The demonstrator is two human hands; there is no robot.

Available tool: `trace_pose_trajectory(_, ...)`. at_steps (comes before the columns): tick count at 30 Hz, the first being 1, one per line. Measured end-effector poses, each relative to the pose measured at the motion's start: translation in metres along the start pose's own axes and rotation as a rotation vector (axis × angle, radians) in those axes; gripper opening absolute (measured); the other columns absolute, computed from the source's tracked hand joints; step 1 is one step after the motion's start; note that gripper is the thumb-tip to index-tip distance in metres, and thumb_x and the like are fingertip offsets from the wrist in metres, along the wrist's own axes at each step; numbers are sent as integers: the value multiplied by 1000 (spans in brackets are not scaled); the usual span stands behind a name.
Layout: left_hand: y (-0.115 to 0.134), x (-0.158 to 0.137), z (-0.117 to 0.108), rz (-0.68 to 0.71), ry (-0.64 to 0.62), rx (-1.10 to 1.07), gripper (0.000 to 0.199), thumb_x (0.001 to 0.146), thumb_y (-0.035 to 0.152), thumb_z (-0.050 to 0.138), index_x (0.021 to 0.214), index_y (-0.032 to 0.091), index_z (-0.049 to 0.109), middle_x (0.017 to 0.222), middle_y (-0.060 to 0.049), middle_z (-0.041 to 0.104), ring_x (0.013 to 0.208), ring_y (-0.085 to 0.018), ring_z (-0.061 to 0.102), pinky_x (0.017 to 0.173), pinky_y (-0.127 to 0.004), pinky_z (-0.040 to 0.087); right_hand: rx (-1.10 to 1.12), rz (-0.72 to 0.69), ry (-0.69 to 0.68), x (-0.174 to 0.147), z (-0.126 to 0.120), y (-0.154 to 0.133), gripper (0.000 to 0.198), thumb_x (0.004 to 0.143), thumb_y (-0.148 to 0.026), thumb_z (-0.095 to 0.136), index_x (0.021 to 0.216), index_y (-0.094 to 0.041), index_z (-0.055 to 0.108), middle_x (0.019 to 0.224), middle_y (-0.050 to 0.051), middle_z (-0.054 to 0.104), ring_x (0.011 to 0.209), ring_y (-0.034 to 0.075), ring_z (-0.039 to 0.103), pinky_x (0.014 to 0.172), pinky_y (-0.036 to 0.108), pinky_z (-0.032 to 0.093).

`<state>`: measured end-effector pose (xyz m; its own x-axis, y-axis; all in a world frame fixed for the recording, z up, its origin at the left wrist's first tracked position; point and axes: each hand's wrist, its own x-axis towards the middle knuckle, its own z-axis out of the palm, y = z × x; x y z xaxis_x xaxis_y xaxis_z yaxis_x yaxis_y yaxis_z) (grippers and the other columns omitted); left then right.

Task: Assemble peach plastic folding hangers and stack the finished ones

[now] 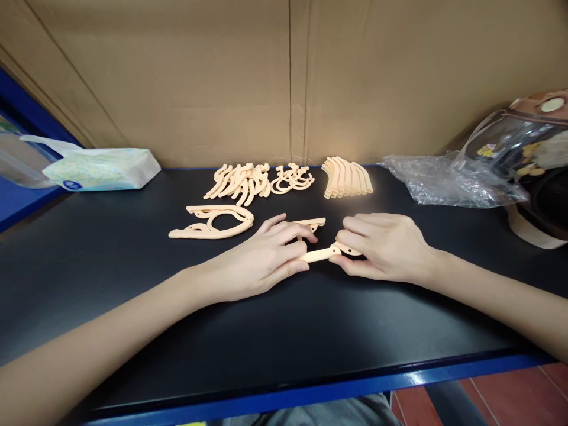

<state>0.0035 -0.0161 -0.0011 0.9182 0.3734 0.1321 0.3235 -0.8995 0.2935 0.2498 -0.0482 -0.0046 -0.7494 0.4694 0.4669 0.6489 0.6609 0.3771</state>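
Back edge: a tissue pack [102, 170], a pile of curved peach parts [237, 182], small hooks [293, 179] and a row of peach tubes [348, 177] lay before the cardboard wall [199, 77].
Right side: crumpled plastic [457, 180] lay against a clear-sided bag [510, 142].
Peach frame [213, 235]: lay flat beyond the left forearm.
Jointed piece [318, 255]: spanned both hands, partly hidden by fingers.
Left hand [270, 257]: palm down, thumb and fingers closed around one end.
Right hand [384, 248]: curled, pinching the jointed end.
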Motion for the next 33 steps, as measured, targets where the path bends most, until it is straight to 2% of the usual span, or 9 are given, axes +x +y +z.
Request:
trace_pose_trajectory(8,0,1,0,4,13,7,24,100,28,38,110,21,58,131,-8,53,127,-20,44,118,-48,16,22,2,-16,0,0,0,40,95,-41,42,66,-18,56,60,-1,54,53,11,45,52,27,27)
trace_pose_trajectory(26,0,0,0,20,0,25,23,99,28,38,106,19,58,131,-10,52,132,-21,41,119,-48,14,126,16,-42,0,-1,-2,37,94,-36,43,64,-19,54,57,-3,53,51,10,44,50,26,26)
trace_pose_trajectory(33,-1,-1,-2,-5,19,-66,17,97,30,43,99,21,58,135,-7,52,133,-22,42,119,-50,13,222,29,-87,-1,0,-1,36,95,-35,43,64,-19,52,57,-3,52,50,10,43,50,26,24)
